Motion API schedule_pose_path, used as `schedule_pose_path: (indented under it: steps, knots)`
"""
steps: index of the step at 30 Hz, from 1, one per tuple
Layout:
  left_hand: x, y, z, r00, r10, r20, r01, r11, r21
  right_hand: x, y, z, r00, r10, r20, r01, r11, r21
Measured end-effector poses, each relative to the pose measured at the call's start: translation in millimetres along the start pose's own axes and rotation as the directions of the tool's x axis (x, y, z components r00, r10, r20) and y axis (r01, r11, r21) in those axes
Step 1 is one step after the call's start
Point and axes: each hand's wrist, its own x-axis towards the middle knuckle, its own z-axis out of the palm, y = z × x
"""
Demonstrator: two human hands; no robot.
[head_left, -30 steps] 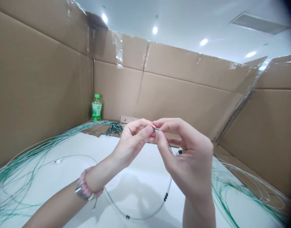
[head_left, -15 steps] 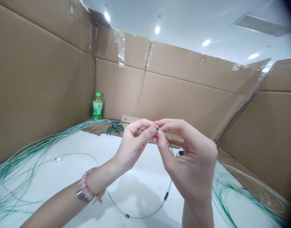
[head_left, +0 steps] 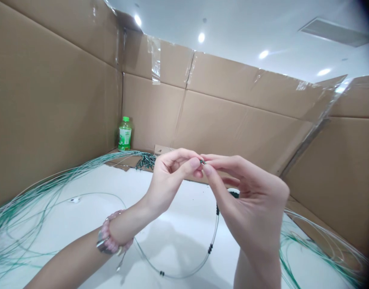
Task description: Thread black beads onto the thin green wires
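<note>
My left hand [head_left: 168, 184] and my right hand [head_left: 250, 204] meet at the fingertips, each in a pinch. Between the fingertips shows a small dark green piece [head_left: 202, 161], like a bead or knot, on the thin cord they hold; its details are too small to make out. Below hangs a loop of pale green cord [head_left: 187, 277] with small black beads [head_left: 210, 249] in groups along it. A longer dark beaded stretch [head_left: 217, 209] shows beside my right thumb. My left wrist wears a pink bead bracelet [head_left: 110, 235].
Long green cords [head_left: 27, 212] lie in a bundle at the left, ending in a dark tangle [head_left: 145, 161]. More cords [head_left: 317, 253] are at the right. A small dish of dark green beads [head_left: 234, 194] sits behind my right hand. A green bottle [head_left: 125, 134] stands by the cardboard wall [head_left: 232, 132]. A white earbud [head_left: 74, 199] lies left.
My right hand has shifted slightly right, opening a small gap between the two hands' fingertips. The dark beaded stretch and more of the dish now show beside it. My left hand has barely moved.
</note>
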Motion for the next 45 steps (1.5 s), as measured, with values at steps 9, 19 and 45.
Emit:
schedule_pose_path:
  steps: [9,19,45]
  knots:
    - [-1,-4,-2.4,0.996,0.076,0.046,-0.080,0.993,0.085,-2,-1,-3,1.000,-0.012,0.026,0.015,0.992,-0.124]
    - [2,6,-5.2,0.962,0.209,0.176,-0.262,0.886,0.382,-6,-2,-13,0.993,-0.092,0.079,0.116,0.917,-0.381]
    - [6,8,-8.6,0.927,0.280,0.249,-0.371,0.583,0.723,13,20,-30,0.878,0.295,0.376,-0.238,0.952,-0.192]
